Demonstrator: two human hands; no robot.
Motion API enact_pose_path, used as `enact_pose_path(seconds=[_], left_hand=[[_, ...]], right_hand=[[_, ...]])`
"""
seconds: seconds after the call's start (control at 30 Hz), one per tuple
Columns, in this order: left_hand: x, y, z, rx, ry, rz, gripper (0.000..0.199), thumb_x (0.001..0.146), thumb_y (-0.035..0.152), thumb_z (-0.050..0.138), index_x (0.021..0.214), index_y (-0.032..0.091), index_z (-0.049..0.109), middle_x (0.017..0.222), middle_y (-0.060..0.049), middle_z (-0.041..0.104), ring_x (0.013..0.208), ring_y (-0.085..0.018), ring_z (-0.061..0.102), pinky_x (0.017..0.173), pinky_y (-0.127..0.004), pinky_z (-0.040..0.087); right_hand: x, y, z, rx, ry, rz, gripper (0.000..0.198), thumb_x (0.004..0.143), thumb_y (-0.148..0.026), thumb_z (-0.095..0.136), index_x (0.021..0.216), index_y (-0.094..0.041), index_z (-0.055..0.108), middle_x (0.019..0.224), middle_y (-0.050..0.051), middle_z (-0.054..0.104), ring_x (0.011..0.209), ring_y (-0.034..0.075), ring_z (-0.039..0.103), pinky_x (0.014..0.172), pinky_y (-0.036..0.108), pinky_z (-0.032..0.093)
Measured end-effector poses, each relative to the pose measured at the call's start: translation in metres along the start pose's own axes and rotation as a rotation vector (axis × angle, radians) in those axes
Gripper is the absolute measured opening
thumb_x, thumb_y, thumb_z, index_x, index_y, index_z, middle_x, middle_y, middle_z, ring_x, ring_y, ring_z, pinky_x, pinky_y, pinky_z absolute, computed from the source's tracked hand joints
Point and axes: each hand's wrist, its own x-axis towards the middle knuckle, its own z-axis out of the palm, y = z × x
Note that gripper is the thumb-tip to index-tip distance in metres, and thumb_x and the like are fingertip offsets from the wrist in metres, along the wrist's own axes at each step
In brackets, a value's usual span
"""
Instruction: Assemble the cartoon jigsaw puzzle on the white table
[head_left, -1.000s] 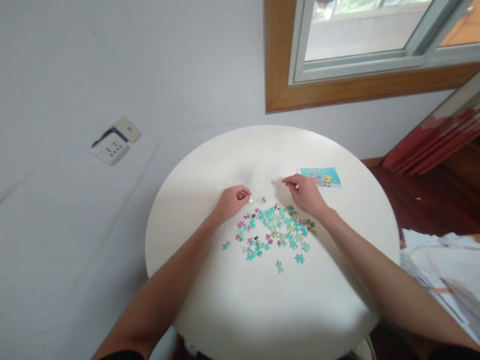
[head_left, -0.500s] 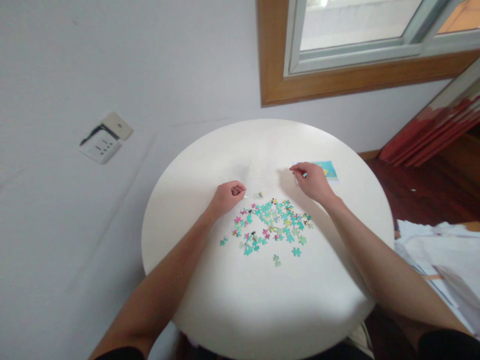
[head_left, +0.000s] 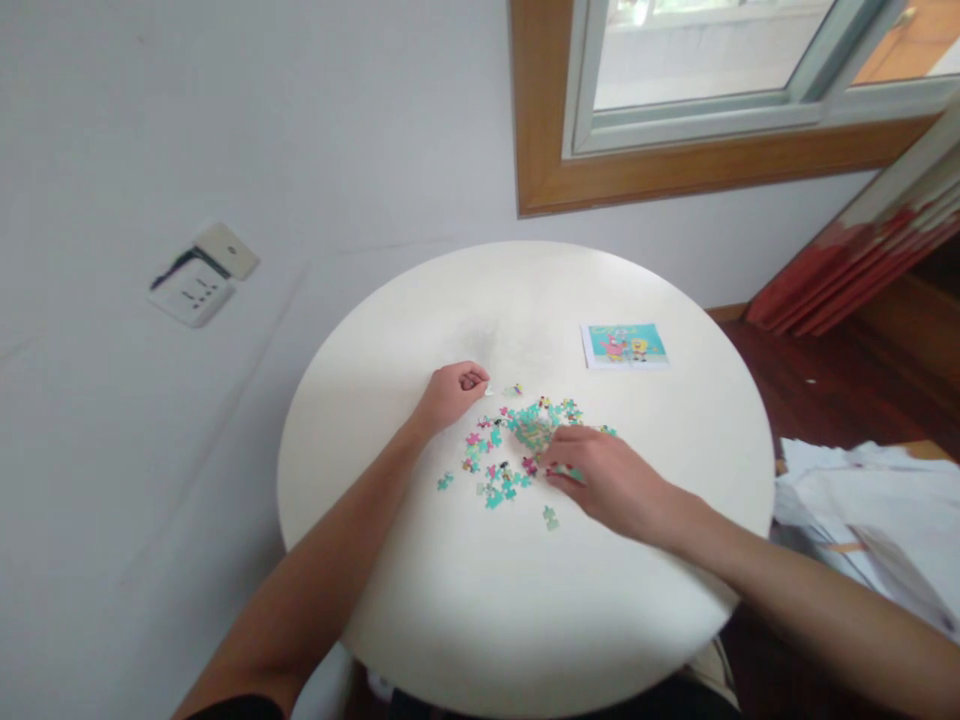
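Note:
Jigsaw puzzle pieces (head_left: pixel 495 437), mostly turquoise with some pink and yellow, lie in a loose spread on the round white table (head_left: pixel 517 600). At the far left edge of the spread, my left hand (head_left: pixel 454 393) rests with curled fingers, pinching a small pale puzzle piece (head_left: pixel 489 389) that is partly hidden. My right hand (head_left: pixel 592 470) is over the right part of the pieces and covers several. Its thumb and fingers are apart, just above or touching the pieces; I cannot tell which. Nothing shows between them.
A picture card (head_left: pixel 626 346) with pink and yellow cartoon figures lies at the table's back right. A single pale piece (head_left: pixel 551 518) is near the front of the spread. White papers (head_left: pixel 870 520) are stacked right of the table; a wall socket (head_left: pixel 193 290) is at left.
My right hand has moved from over the picture card toward me onto the puzzle pieces, and its fingers have spread. The card is now uncovered. My left hand has stayed in place.

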Motion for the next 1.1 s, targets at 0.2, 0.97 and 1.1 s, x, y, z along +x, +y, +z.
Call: enact_pose_path(seconds=[0.2, 0.97, 1.1], left_hand=[[0.0, 0.001, 0.0, 0.011, 0.0, 0.003, 0.017, 0.073, 0.029, 0.062, 0.081, 0.016, 0.07, 0.071, -0.003, 0.068, 0.063, -0.014, 0.056, 0.062, -0.024, 0.047], [0.002, -0.008, 0.002, 0.044, 0.006, 0.021, 0.024, 0.073, 0.033, 0.062, 0.087, 0.017, 0.072, 0.071, -0.002, 0.069, 0.063, -0.015, 0.058, 0.06, -0.024, 0.045], [0.002, -0.009, 0.002, 0.043, 0.009, 0.029, 0.024, 0.073, 0.034, 0.062, 0.087, 0.017, 0.072, 0.071, -0.002, 0.069, 0.063, -0.015, 0.058, 0.061, -0.024, 0.046]], right_hand=[[-0.052, 0.007, 0.038, -0.042, 0.034, 0.131, 0.021, 0.096, -0.018, 0.049, 0.091, -0.022, 0.069, 0.092, 0.007, 0.067, 0.088, 0.021, 0.063, 0.077, 0.032, 0.049], [-0.089, 0.061, 0.04, 0.09, 0.511, 0.423, 0.022, 0.095, -0.029, 0.049, 0.1, -0.022, 0.069, 0.088, 0.007, 0.065, 0.069, 0.019, 0.058, 0.065, 0.032, 0.047], [-0.069, 0.055, 0.033, 0.094, 0.419, 0.339, 0.019, 0.094, -0.026, 0.053, 0.098, -0.023, 0.071, 0.097, 0.007, 0.066, 0.078, 0.019, 0.062, 0.072, 0.032, 0.05]])
